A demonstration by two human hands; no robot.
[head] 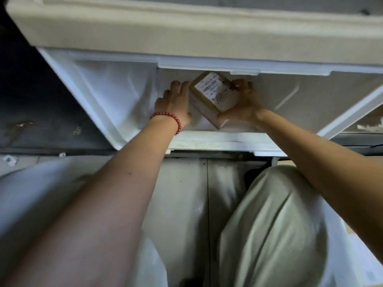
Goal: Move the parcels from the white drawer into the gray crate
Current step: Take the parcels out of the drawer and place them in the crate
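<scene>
Right knee: nearest the camera, in pale trousers, below the white drawer
Parcel: 1 visible, a brown box with 1 white label, tilted inside the drawer
Right hand: fingers curl around the parcel's right side
Left hand: fingers straight, at its left side
Progress: this parcel is not yet lifted out; gray crate not in view

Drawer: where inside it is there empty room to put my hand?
In the white drawer, bare floor lies between its left wall and the left hand, and between the right hand and its right wall. The middle is crowded: both hands flank the parcel, the right gripping it.
</scene>
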